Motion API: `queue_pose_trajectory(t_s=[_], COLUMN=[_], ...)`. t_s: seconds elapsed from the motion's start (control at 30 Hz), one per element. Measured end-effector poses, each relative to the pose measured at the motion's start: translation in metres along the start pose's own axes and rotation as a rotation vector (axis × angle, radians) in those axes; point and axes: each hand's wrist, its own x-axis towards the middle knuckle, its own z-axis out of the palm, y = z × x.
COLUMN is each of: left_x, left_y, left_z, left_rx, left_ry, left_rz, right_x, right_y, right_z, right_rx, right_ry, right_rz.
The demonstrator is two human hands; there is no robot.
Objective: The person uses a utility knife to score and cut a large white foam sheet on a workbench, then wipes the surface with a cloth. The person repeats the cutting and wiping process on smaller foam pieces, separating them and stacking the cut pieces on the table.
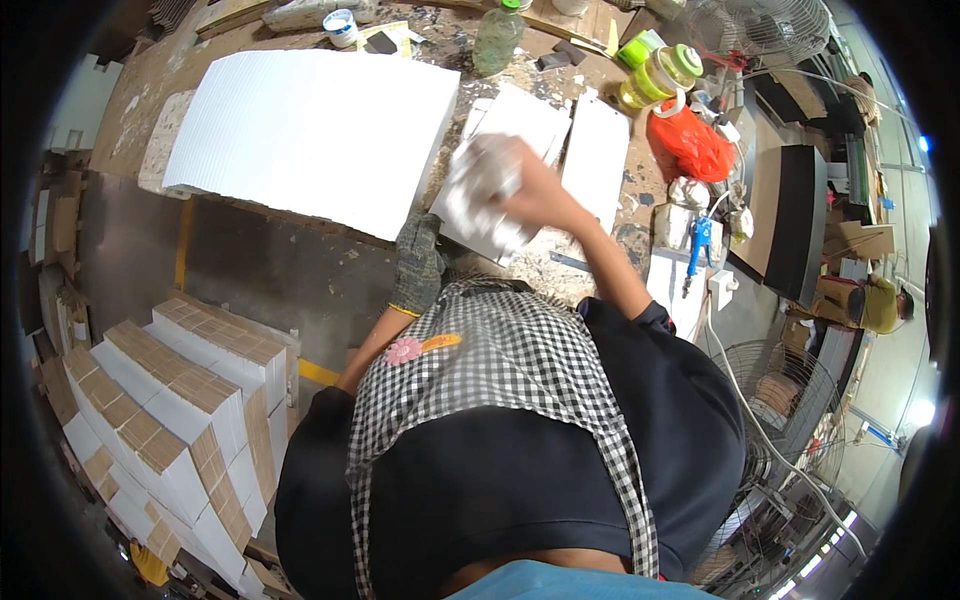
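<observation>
My right hand (538,190), bare, is closed on a crumpled white rag (485,195); both are smeared by motion. The rag is over a white board (520,112) that lies on the workbench in front of me. My left hand (418,262) wears a dark grey knitted glove and is beside the near right corner of a stack of white panels (310,135). How its fingers are set is hard to make out. Just right of my right hand lies another white board (597,155).
On the bench (135,110) stand a green-capped bottle (497,40), a yellow-green bottle (660,78) and a red plastic bag (692,140). A blue glue gun (699,245) hangs at the right. Stacked white boards (185,390) are at the lower left; a caged fan (775,400) is at the right.
</observation>
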Motion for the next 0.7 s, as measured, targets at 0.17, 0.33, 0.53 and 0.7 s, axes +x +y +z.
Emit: queue_pose_trajectory(t_s=[0.17, 0.33, 0.53, 0.7], left_x=[0.004, -0.005, -0.004, -0.003], left_y=[-0.013, -0.024, 0.006, 0.021], left_z=[0.003, 0.002, -0.007, -0.012], left_rx=[-0.119, 0.128, 0.181, 0.086], left_ry=[0.094, 0.025, 0.054, -0.035], left_rz=[0.135, 0.116, 0.077, -0.086], right_x=[0.009, 0.097, 0.103, 0.010], right_y=[0.043, 0.181, 0.149, 0.046], right_z=[0.044, -0.047, -0.055, 0.055], right_rx=[-0.490, -0.449, -0.233, -0.483], right_ry=[-0.232, 0.001, 0.391, -0.012], right_rz=[0.129, 0.588, 0.627, 0.221])
